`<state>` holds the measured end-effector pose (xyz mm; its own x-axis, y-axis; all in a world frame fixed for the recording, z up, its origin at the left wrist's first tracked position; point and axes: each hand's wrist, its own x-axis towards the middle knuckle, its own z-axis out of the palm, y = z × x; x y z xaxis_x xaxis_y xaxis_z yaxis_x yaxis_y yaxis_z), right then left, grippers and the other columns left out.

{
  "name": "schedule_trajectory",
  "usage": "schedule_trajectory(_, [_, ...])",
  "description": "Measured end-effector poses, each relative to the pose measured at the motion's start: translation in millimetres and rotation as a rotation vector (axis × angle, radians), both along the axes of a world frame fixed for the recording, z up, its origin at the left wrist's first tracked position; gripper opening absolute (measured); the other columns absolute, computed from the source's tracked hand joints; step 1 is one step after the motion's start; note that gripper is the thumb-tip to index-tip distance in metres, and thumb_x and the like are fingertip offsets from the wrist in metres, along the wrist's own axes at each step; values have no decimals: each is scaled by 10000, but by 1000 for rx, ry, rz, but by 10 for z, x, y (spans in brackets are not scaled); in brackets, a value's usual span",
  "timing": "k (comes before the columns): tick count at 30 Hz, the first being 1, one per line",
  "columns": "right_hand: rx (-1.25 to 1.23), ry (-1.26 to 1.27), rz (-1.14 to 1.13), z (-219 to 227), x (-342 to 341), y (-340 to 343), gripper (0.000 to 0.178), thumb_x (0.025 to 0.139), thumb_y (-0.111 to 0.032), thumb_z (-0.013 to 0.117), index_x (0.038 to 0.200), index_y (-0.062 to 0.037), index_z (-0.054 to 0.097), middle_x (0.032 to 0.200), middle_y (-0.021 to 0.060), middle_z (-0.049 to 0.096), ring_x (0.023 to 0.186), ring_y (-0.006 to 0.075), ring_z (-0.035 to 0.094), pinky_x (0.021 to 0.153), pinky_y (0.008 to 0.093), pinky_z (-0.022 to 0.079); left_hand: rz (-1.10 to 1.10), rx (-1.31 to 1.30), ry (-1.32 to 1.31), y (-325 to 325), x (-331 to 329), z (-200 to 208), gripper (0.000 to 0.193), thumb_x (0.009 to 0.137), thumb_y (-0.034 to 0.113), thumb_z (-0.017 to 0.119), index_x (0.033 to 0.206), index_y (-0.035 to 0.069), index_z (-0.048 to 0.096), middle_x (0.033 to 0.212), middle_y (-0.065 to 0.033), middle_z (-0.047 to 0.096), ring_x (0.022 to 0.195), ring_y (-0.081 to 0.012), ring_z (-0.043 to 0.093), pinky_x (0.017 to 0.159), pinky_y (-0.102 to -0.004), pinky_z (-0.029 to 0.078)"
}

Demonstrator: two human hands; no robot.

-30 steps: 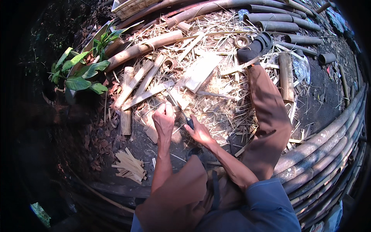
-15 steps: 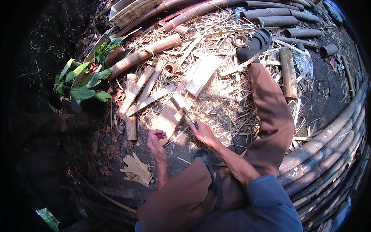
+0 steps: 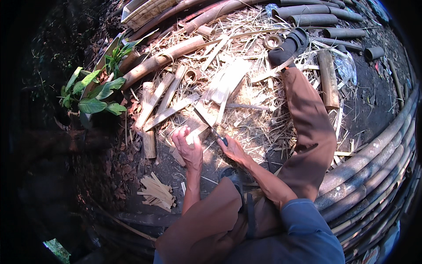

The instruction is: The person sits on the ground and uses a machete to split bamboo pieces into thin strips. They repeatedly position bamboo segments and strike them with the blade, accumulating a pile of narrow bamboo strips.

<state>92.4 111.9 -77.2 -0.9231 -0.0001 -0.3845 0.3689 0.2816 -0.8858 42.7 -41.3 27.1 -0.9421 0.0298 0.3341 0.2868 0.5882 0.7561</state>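
A knife [image 3: 205,118] with a dark handle is gripped in my right hand [image 3: 234,149], its long blade slanting up and to the left. The blade lies over a pale wooden block [image 3: 202,133] set among the shavings. At the near left side of that block is my left hand [image 3: 188,147], fingers apart and slightly bent, with nothing visible in them. Whether its palm touches the wood I cannot tell. Beyond the knife, a sunlit pale board [image 3: 231,81] lies on the ground, and a thin strip [image 3: 223,105] leans by its near end.
A pile of short thin slats [image 3: 157,192] lies near my left forearm. Split bamboo pieces [image 3: 154,101] rest further left, beside a leafy plant [image 3: 93,99]. Long bamboo poles [image 3: 365,160] are stacked at right. My outstretched leg [image 3: 310,119] and dark shoe [image 3: 288,47] border the shavings.
My left hand has moved up and to the right, toward the wooden block, its fingers spreading. A thin strip now stands by the board. My right hand still holds the knife in nearly the same place.
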Motion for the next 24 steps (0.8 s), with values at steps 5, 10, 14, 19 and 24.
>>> schedule_trajectory(5, [34, -55, 76, 192, 6, 123, 513, 959, -483, 487, 946, 29, 508, 702, 231, 599, 699, 373, 636, 646, 487, 477, 438, -475, 241, -222, -141, 115, 407, 855, 23, 545, 1254, -7, 473, 1237, -196, 461, 1088, -334, 546, 919, -427, 452])
schedule_trajectory(10, [-81, -70, -149, 793, 126, 253, 437, 941, -436, 570, 949, 1, 575, 678, 125, 583, 637, 230, 567, 623, 396, 452, 375, -370, 12, -96, -98, -26, 343, 883, 77, 558, 1199, -30, 478, 1218, -216, 501, 1012, -356, 558, 886, -448, 443])
schedule_trajectory(14, [-84, -37, -259, 1125, 158, 500, 407, 954, -403, 567, 968, 4, 567, 678, 123, 591, 622, 201, 566, 586, 368, 442, -255, -110, -246, 709, -211, -654, 308, 908, 128, 592, 1152, -24, 481, 1039, -254, 544, 955, -394, 543, 848, -475, 438])
schedule_trajectory(19, [104, 32, -371, 963, 345, 858, 378, 953, -372, 547, 1054, -8, 563, 780, 249, 627, 756, 435, 649, 655, 455, 490, -227, -109, -290, 1250, -489, -1190, 284, 912, 75, 582, 1144, -7, 440, 809, -195, 565, 683, -343, 535, 621, -445, 456])
schedule_trajectory(24, [187, -24, -445, 713, 536, 999, 370, 951, -376, 537, 1013, -12, 563, 796, 226, 621, 777, 403, 645, 680, 431, 487, -104, 338, -591, 1210, -341, -1036, 253, 904, 98, 603, 1132, 23, 523, 785, -42, 591, 679, -107, 530, 594, -290, 451])
